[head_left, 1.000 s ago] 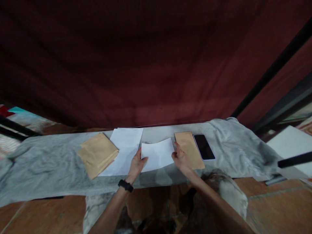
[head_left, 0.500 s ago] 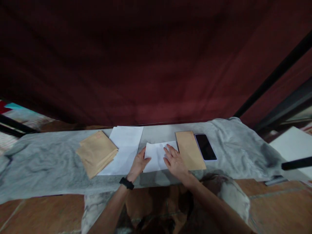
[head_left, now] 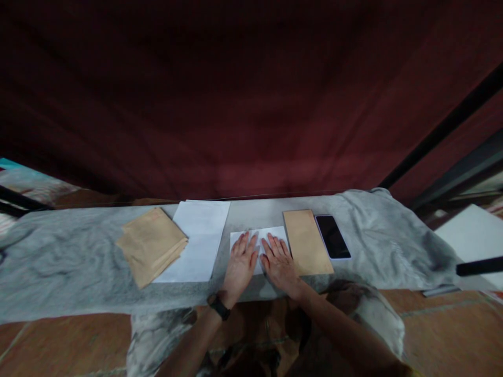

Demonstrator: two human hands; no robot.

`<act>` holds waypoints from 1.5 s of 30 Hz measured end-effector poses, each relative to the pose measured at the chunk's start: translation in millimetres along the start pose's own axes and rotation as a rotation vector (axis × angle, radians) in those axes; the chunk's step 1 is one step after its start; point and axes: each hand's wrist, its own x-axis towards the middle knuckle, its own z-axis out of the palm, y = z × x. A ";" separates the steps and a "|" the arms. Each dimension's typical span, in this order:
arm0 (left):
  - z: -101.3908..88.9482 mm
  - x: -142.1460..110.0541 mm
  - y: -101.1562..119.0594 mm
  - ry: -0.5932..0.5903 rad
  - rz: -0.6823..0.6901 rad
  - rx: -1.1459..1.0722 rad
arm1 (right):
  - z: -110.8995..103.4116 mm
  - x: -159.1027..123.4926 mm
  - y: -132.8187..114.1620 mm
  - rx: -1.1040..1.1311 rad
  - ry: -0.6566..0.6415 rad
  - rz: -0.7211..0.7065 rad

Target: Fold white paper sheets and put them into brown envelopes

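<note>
A folded sheet of white paper (head_left: 257, 233) lies on the grey cloth, mostly covered by both hands. My left hand (head_left: 241, 262) rests flat on its left part, fingers stretched forward. Close beside it, my right hand (head_left: 280, 264) lies palm down on the right part with its fingers spread a little. Right of the paper is a brown envelope (head_left: 308, 243), its left edge near my right fingertips. On the left, a stack of white sheets (head_left: 202, 230) lies partly under a fanned pile of brown envelopes (head_left: 153, 243).
A phone (head_left: 332, 237) with a dark screen lies right of the single envelope. The grey cloth (head_left: 393, 241) covers a long narrow surface and is rumpled at both ends. Behind it hangs a dark red curtain (head_left: 251, 131). A black bar (head_left: 479, 265) juts in at the right.
My left hand has let go of the paper's left edge and moved right onto its top, now flat. My right hand has flattened on the paper too.
</note>
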 end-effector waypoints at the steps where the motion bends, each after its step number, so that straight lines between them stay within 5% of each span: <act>1: 5.8 1.5 6.0 -0.036 0.032 0.024 | 1.6 -0.8 0.1 -0.007 0.008 0.002; 6: 22.4 5.0 9.4 -0.109 0.042 0.139 | 6.6 -3.2 -1.7 -0.047 0.057 0.040; 15: 12.7 -0.7 -10.0 -0.098 0.019 0.175 | 7.9 -4.9 -8.7 -0.076 0.097 0.084; 21: -3.3 -22.4 -22.2 -0.186 0.262 0.099 | 3.8 -3.4 -8.6 -0.066 0.071 0.096; 26: -11.3 -36.4 -37.7 -0.222 0.321 0.058 | -1.1 -6.6 -10.2 -0.054 0.032 0.081; 45: -10.9 -52.0 -33.2 -0.124 0.302 0.079 | -20.0 -22.4 -17.9 -0.060 -0.107 -0.024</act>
